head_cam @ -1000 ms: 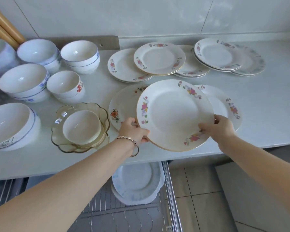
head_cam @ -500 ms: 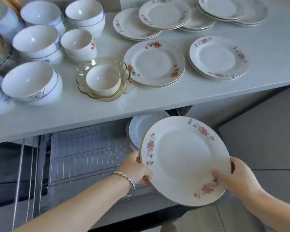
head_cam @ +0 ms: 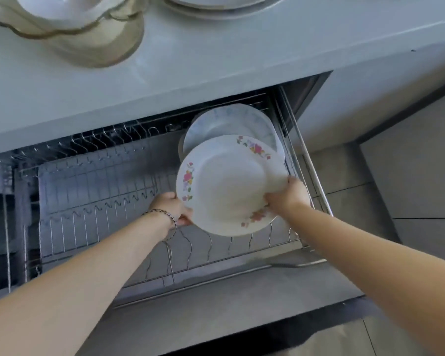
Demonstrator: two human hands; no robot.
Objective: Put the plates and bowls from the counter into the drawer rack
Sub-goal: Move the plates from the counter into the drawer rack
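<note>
A white plate with pink flowers on its rim is held tilted over the right end of the wire drawer rack. My left hand grips its left edge and my right hand grips its right edge. Just behind it, a pale blue-patterned plate stands in the rack's far right slots. On the counter above, an amber glass dish holds a white bowl, and the edges of stacked plates show at the top.
The pulled-out drawer has rows of upright wire prongs across its width, bare to the left of the plates. Its right rail runs beside my right hand. The counter's front edge overhangs the back of the rack. Grey tiled floor lies to the right.
Both hands have carried the flowered plate from the counter down and forward into the drawer, close in front of the blue-patterned plate. The view has tipped downward toward the rack.
</note>
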